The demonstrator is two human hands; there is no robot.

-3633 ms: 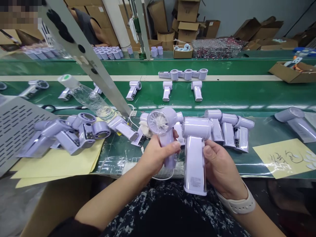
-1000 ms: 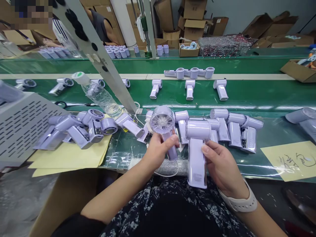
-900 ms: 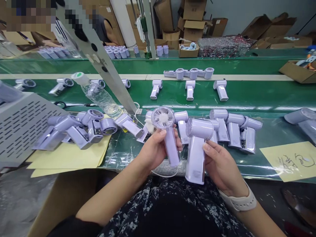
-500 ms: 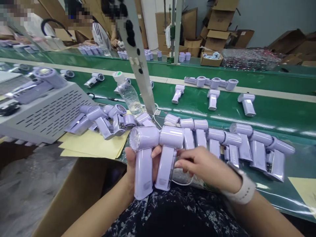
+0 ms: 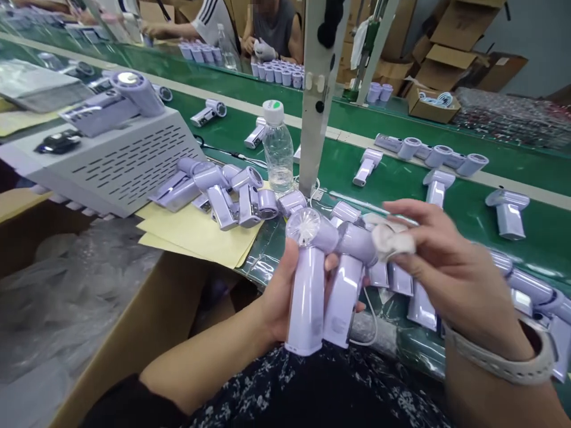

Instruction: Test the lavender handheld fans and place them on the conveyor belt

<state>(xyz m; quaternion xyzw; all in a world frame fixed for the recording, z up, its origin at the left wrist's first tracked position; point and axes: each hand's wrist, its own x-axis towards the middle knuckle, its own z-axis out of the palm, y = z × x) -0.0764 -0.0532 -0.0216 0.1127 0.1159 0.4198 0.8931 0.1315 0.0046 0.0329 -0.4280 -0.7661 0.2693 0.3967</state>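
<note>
My left hand [image 5: 277,292] is wrapped round two lilac handheld fans, side by side with their heads up. The left fan [image 5: 306,303] shows a clear, ribbed round face. The right fan [image 5: 344,291] leans slightly, its head touching the first one. Pinched in my right hand [image 5: 466,276] is a crumpled white cloth [image 5: 392,239], just right of the second fan's head. Behind that hand, more lilac fans [image 5: 530,285] lie in a row on the bench, partly hidden.
Several fans [image 5: 222,205] are heaped on yellow paper [image 5: 200,238] beside a slotted grey box [image 5: 129,160]. A plastic bottle [image 5: 279,148] stands by a metal post [image 5: 314,119]. Fans lie along the green belt [image 5: 330,160]. Co-workers [image 5: 276,30] sit across it.
My right hand has risen from beside the fans and now holds a white cloth. The left hand keeps both fans, whose heads have turned slightly. The view has shifted left.
</note>
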